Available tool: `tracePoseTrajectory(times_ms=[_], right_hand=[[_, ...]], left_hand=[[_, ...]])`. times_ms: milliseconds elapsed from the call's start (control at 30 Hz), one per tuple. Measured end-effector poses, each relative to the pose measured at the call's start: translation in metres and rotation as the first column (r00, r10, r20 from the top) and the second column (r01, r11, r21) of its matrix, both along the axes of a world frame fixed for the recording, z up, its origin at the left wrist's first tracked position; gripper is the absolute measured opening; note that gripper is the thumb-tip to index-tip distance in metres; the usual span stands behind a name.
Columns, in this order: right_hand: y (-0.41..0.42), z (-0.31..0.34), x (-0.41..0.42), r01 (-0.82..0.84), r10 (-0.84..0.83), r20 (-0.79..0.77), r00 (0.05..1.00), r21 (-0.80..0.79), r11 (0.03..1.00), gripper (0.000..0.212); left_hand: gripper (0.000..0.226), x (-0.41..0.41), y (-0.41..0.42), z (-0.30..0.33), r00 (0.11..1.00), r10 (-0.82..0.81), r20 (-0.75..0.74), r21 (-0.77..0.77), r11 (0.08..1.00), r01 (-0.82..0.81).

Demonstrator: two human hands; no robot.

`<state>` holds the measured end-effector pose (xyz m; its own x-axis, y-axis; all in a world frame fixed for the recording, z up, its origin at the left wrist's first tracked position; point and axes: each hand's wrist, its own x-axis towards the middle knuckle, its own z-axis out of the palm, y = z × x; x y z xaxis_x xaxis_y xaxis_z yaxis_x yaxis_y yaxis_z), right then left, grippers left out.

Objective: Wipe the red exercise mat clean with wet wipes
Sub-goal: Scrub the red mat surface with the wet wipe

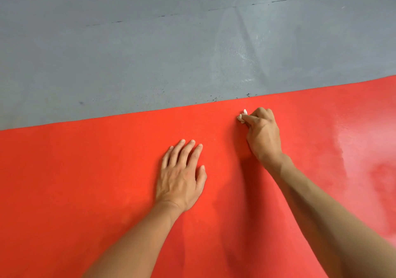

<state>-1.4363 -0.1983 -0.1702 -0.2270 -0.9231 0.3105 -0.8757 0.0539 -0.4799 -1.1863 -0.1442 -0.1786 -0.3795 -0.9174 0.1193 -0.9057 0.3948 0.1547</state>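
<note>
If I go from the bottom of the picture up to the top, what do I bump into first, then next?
Left hand pressed flat on the red mat → right hand → scrunched white wipe it pinches → far edge of the mat → grey floor → dark scuffed seam line in the floor.

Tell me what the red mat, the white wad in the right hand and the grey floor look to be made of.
Red mat: likely foam or rubber, matte, with a pale sheen at right.
White wad: probably a crumpled wet wipe, soft and bunched, gripped by the right hand; the fibre is too small to tell.
Grey floor: seemingly painted or coated concrete, with a dull gloss and dark chipped flecks.
</note>
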Motion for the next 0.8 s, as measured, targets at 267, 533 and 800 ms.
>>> tracePoseTrajectory(times_ms=[267, 533, 800], right_hand=[[0.082, -0.007, 0.028, -0.135, 0.135, 0.0, 0.991, -0.002, 0.991, 0.014], [0.148, -0.006, 0.029, -0.213, 0.213, 0.011, 0.977, 0.045, 0.976, 0.012], [0.23, -0.002, 0.025, -0.217, 0.214, 0.063, 0.975, 0.05, 0.975, 0.017]], left_hand=[[0.065, 0.004, 0.0, -0.003, 0.999, -0.032, -0.015, -0.004, 0.999, 0.032], [0.107, 0.003, -0.002, 0.007, 0.975, -0.097, 0.201, 0.193, 0.98, 0.057], [0.082, -0.008, 0.064, 0.032, 0.945, -0.183, 0.273, 0.216, 0.968, 0.125]])
